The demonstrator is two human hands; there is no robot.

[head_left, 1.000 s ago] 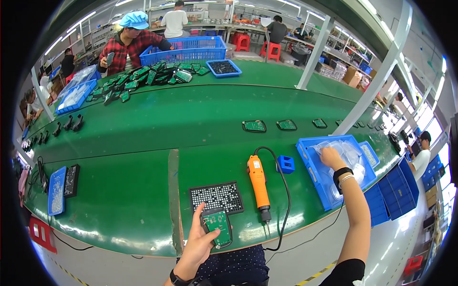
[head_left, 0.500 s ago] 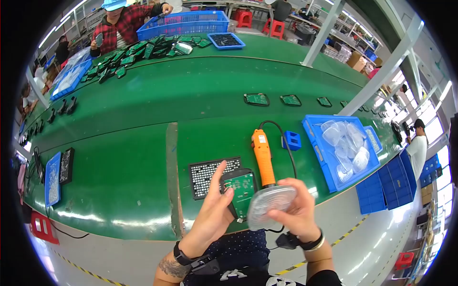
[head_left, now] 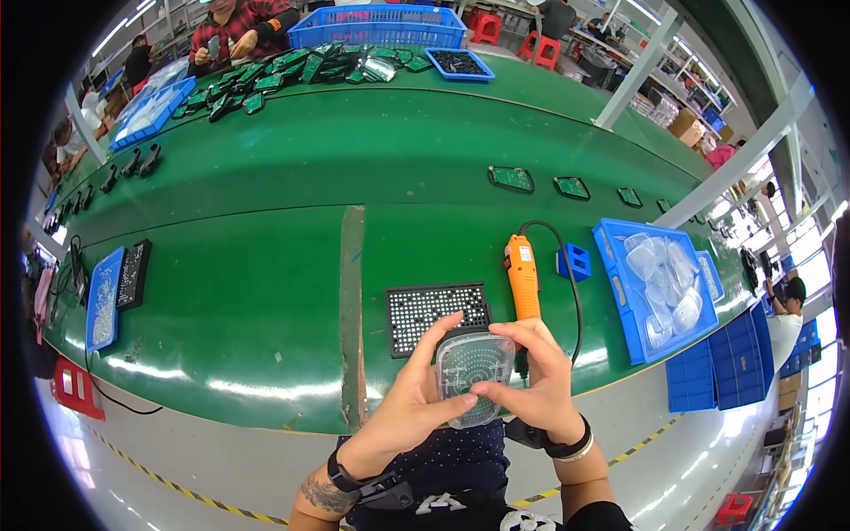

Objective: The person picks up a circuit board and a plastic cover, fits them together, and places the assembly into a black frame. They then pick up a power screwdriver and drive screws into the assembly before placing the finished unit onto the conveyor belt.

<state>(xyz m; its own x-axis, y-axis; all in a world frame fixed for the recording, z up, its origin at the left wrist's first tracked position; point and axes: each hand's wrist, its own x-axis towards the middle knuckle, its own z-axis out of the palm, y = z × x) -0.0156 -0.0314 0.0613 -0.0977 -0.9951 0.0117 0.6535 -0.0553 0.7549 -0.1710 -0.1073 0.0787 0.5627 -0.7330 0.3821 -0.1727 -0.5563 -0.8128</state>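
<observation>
In front of me, a clear plastic cover [head_left: 478, 361] lies over a green circuit board in a black housing, whose board shows dimly through it. My left hand [head_left: 414, 382] grips the housing from the left side, thumb on the cover's lower part. From the right, my right hand [head_left: 542, 376] holds the cover, with its thumb pressed on the front and fingers at the top edge. Just beyond my hands sits a black perforated screw tray [head_left: 423, 310] with pale dots in its holes. An orange electric screwdriver [head_left: 522, 276] stands next to my right hand, its cable curving right.
A blue tray [head_left: 620, 305] of clear covers stands on the right, beside a small blue block [head_left: 575, 263]. Several circuit boards [head_left: 511, 179] line the belt ahead. Far left lies a blue tray of small parts [head_left: 104, 305]. Across the table, a person [head_left: 252, 22] works behind piled boards [head_left: 310, 69].
My right hand has brought the clear cover leftward onto the circuit board, and both thumbs now rest on it. The whole view has shifted slightly.
</observation>
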